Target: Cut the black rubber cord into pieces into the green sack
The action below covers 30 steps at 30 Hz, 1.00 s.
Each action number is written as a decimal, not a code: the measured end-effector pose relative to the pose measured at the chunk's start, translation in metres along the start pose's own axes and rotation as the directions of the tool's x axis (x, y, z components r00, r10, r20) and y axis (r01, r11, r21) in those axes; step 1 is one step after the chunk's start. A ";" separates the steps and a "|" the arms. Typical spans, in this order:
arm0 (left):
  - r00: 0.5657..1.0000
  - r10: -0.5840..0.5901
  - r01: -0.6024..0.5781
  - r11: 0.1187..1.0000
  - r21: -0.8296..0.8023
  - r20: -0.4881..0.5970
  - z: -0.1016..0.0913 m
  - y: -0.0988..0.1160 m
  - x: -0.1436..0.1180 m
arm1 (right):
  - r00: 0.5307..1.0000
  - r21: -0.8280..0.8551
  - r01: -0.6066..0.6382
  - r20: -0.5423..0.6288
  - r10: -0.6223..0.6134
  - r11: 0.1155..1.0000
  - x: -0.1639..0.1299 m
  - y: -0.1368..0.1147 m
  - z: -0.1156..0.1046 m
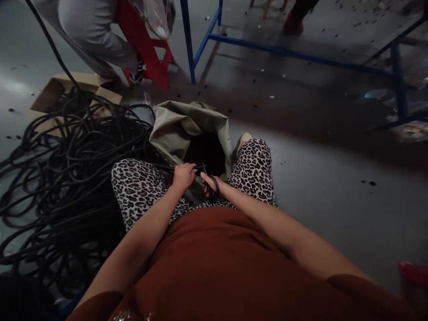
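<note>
My left hand (183,175) is closed around a black cord (163,167), whose end sticks out past the fingers to the right. Black-handled scissors (214,187) sit in my right hand (206,179), with the thin blade pointing up beside the cord end. Whether the blades touch the cord I cannot tell. Below both hands, between my knees, a greenish-beige woven sack (170,133) stands with its mouth spread. Dark contents (207,149) show inside it, too dim to tell apart.
Tangled black cord (76,165) heaps on the floor at the left, partly in an open cardboard box (50,96). Ahead stand a red stool (143,42) with a person's leg (96,35) beside it, and a blue metal frame (284,52). Small dark bits (372,183) dot the floor.
</note>
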<state>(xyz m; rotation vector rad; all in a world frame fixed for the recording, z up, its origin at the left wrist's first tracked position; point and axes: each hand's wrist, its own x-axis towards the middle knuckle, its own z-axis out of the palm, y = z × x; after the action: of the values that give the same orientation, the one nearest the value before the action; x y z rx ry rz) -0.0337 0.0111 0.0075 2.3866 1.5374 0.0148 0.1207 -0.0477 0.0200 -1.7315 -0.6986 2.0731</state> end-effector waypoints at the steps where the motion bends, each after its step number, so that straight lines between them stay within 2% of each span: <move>1: 1.000 0.006 -0.006 1.000 0.000 -0.001 0.000 0.001 0.000 | 1.000 0.003 -0.001 -0.004 0.001 1.000 0.001 0.000 0.000; 20: 1.000 0.002 -0.002 1.000 -0.009 -0.014 -0.002 0.002 -0.001 | 1.000 0.003 0.013 -0.018 -0.013 1.000 0.003 0.004 0.000; 30: 1.000 -0.012 0.011 1.000 -0.024 -0.009 0.001 0.001 0.000 | 1.000 0.043 -0.006 -0.017 0.007 0.999 -0.005 -0.002 0.001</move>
<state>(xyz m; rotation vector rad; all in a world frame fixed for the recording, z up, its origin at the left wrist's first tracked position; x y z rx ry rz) -0.0326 0.0101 0.0072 2.3621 1.5463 0.0420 0.1207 -0.0491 0.0254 -1.7280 -0.6403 2.0601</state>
